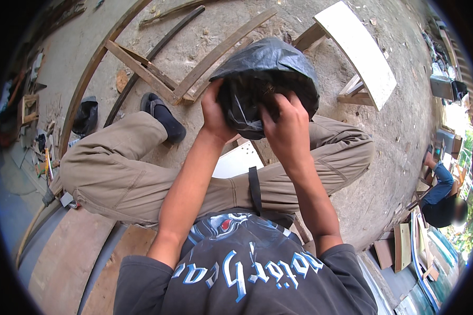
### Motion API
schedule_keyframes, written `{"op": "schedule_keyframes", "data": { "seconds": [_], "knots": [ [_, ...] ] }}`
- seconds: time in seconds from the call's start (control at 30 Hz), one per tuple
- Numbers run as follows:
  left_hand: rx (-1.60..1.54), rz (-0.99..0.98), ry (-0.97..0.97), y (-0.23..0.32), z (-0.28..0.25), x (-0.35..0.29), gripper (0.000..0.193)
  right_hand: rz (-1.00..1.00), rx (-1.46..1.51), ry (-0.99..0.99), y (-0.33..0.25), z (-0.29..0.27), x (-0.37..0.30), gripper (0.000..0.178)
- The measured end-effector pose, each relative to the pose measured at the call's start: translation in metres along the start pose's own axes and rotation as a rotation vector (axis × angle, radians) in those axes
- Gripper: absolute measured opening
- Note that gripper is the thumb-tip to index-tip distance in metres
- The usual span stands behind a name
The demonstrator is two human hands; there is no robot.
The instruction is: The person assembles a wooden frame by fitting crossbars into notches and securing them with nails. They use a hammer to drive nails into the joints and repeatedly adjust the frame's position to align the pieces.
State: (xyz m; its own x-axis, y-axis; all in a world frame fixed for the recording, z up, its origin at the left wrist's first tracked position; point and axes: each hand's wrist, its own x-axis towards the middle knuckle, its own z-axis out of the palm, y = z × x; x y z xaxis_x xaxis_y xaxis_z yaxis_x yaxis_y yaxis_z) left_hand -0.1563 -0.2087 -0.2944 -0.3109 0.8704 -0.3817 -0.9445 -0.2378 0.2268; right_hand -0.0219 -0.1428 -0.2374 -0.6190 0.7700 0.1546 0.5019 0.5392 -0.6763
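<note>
A black plastic bag (270, 55) is held up in front of me above my lap, its mouth turned toward me. My left hand (215, 114) grips the bag's left side, the fingers hidden behind the plastic. At the opening, my right hand (289, 119) reaches in with its fingers curled together; whatever they pinch is hidden. Something small and brownish shows dimly in the dark inside, too unclear to name. Under the bag, between my legs, lies a white board (239, 161) with small dark specks on it.
A wooden frame (142, 71) with curved pieces lies at the far left. A white curved panel (360, 50) on wooden legs stands at the far right. Another black bag (85, 116) rests beyond my left knee. Boards (71, 257) lie beside me; another person (441, 197) sits at the right.
</note>
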Motion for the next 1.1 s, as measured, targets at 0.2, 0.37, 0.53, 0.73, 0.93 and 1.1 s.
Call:
{"op": "schedule_keyframes", "data": {
  "seconds": [0.2, 0.37, 0.53, 0.73, 0.93, 1.1],
  "knots": [
    [-0.034, 0.000, 0.002, -0.002, -0.006, 0.001, 0.051, 0.008, 0.027, -0.055, 0.012, 0.007, 0.007, 0.021],
    [0.046, 0.065, 0.091, -0.003, 0.004, 0.003, 0.050, 0.496, 0.841, -0.189, 0.023, -0.011, 0.019, 0.024],
    [0.037, 0.058, 0.040, -0.004, -0.005, 0.004, 0.051, 0.734, 1.467, -0.254, 0.020, -0.036, 0.031, 0.025],
    [0.036, 0.071, 0.042, -0.004, -0.013, 0.008, 0.053, 0.665, 1.731, -0.359, 0.038, -0.037, 0.028, 0.021],
    [0.037, 0.060, 0.094, -0.005, -0.012, 0.010, 0.055, 0.663, 1.781, -0.389, 0.037, -0.037, 0.023, 0.021],
    [0.065, 0.074, 0.127, -0.008, -0.018, 0.013, 0.056, 0.672, 1.797, -0.372, 0.037, -0.038, 0.021, 0.021]
  ]
}}
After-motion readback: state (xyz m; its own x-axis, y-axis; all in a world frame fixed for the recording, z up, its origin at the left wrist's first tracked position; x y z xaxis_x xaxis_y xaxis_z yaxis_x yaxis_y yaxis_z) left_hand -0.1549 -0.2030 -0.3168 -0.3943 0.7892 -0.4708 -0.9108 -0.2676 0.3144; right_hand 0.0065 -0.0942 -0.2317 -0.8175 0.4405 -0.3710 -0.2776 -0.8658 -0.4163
